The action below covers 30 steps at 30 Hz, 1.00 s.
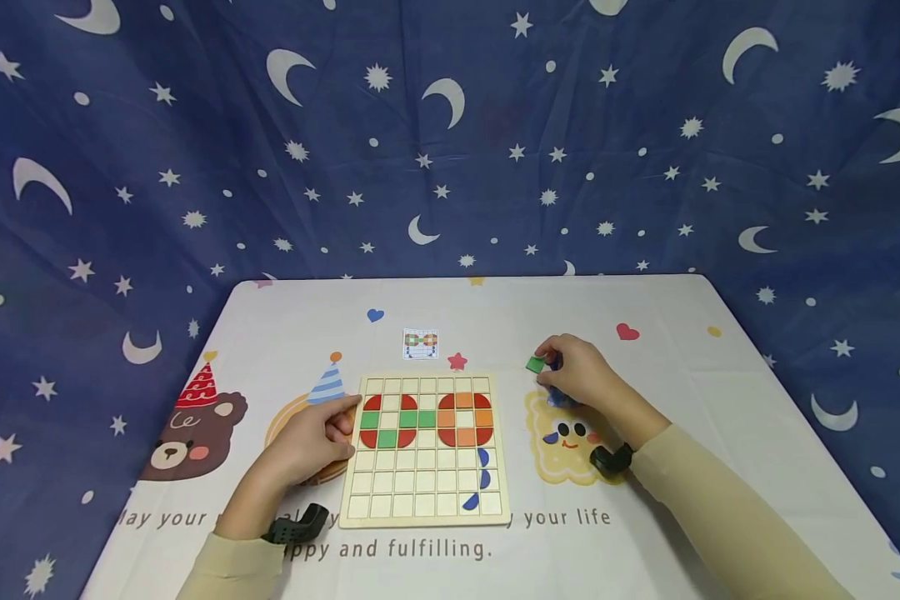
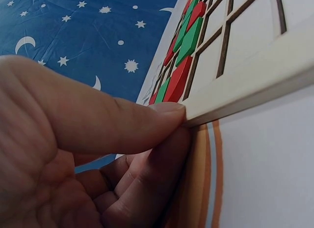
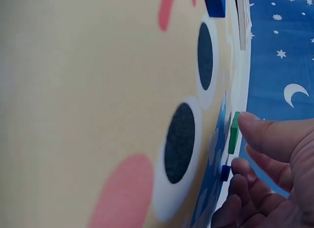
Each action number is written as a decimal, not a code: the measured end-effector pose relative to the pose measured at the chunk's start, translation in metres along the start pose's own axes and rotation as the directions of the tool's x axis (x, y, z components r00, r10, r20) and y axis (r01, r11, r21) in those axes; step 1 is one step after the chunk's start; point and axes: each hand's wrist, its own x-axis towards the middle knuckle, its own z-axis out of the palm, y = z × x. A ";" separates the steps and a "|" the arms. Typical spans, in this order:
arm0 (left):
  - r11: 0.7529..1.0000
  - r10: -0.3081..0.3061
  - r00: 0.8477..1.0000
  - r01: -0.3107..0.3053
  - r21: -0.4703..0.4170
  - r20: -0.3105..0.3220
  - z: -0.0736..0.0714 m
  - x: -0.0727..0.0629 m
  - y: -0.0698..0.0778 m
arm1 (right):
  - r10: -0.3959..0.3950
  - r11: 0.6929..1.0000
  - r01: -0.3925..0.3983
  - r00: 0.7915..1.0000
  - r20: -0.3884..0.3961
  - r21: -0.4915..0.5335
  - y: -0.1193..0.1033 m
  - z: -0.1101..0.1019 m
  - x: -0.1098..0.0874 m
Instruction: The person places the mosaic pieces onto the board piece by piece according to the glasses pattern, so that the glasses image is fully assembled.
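A pale wooden grid board (image 1: pixel 426 505) lies in front of me. Red quarter-round tiles with green and orange squares form two rounded shapes on it, joined by a green square (image 1: pixel 427 419). Three blue half-round tiles (image 1: pixel 484 478) run down its lower right. My left hand (image 1: pixel 307 442) grips the board's left edge, thumb on top, as the left wrist view shows. Right of the board, my right hand (image 1: pixel 581 371) pinches a green square tile (image 1: pixel 535 364) at its fingertips. A small blue piece (image 3: pixel 225 173) shows beyond those fingers in the right wrist view.
A small printed card (image 1: pixel 420 343) with a coloured pattern lies behind the board. One blue half-round tile (image 1: pixel 551 437) lies on the printed biscuit face to the right. The white cloth (image 1: pixel 307 333) carries cartoon prints, and a starry blue curtain (image 1: pixel 487 100) hangs behind the table.
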 end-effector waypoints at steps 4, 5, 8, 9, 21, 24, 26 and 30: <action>1.000 0.003 1.000 -0.003 0.001 -0.001 0.000 0.001 0.000 | 0.002 1.000 -0.002 1.000 -0.002 -0.015 0.000 -0.001 0.003; 1.000 0.006 1.000 -0.006 0.001 -0.001 0.000 0.001 0.000 | 0.004 1.000 -0.005 1.000 -0.003 -0.019 0.000 -0.001 0.004; 1.000 0.015 1.000 -0.015 0.006 -0.002 0.000 0.001 -0.001 | 0.010 1.000 -0.010 1.000 0.003 -0.027 -0.001 0.001 0.005; 1.000 0.016 1.000 -0.016 0.007 -0.002 0.000 0.002 -0.001 | 0.015 1.000 -0.015 1.000 0.008 -0.026 -0.002 0.001 0.005; 1.000 0.011 1.000 -0.011 0.001 -0.002 -0.001 0.002 -0.002 | -0.011 1.000 0.012 0.999 0.053 -0.026 -0.012 0.005 0.003; 1.000 0.009 1.000 -0.009 0.002 -0.003 -0.001 0.002 -0.002 | -0.022 1.000 0.022 0.998 0.058 -0.008 -0.018 0.009 0.002; 1.000 0.008 1.000 -0.008 0.002 -0.002 -0.001 0.002 -0.002 | -0.032 0.999 0.031 0.998 0.058 0.008 -0.023 0.012 0.001; 1.000 0.007 1.000 -0.007 0.000 -0.003 0.000 0.001 -0.002 | -0.054 0.998 0.051 0.996 0.067 0.041 -0.039 0.020 -0.002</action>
